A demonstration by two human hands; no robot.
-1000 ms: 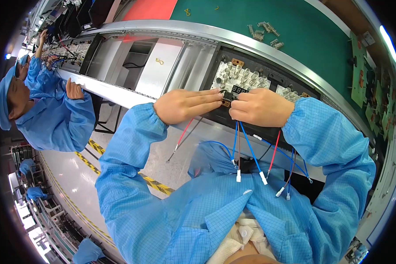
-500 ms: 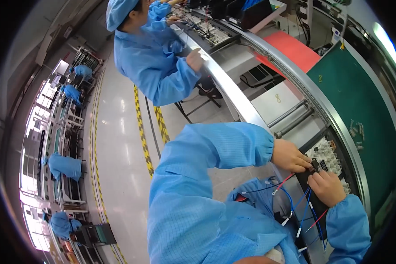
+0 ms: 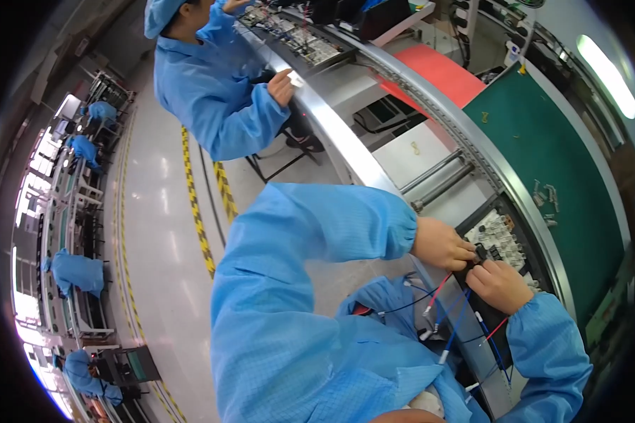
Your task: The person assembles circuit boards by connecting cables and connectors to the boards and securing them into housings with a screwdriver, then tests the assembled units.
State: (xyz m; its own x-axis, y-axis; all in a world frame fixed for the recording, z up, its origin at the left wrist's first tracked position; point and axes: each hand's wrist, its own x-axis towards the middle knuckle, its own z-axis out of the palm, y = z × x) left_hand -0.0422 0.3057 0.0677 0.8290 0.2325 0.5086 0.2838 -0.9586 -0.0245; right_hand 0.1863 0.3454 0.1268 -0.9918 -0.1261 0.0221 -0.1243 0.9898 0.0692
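Note:
My left hand [image 3: 441, 244] and my right hand [image 3: 499, 285] meet at the near side of a white assembly [image 3: 497, 233] with rows of small pale and dark parts, lying in a black tray [image 3: 522, 220]. The fingers of both hands are closed in a pinch beside a small black part [image 3: 481, 251]. What lies between the fingertips is hidden. A red wire [image 3: 439, 292] and blue wires [image 3: 456, 326] with pale end connectors hang from beneath my hands over the line's near edge.
A silver rail [image 3: 349, 151] borders the line, and metal rollers [image 3: 437, 182] lie beyond the tray. Clear fittings [image 3: 545, 199] sit on a green mat [image 3: 522, 134]. A red sheet [image 3: 441, 74] lies farther up. A co-worker in blue [image 3: 212, 92] sits at the line, near another loaded tray [image 3: 296, 35].
The whole view has shifted, so everything sits farther left. My hands stay together at the assembly. The co-worker's far hand has lifted away from the parts on the line.

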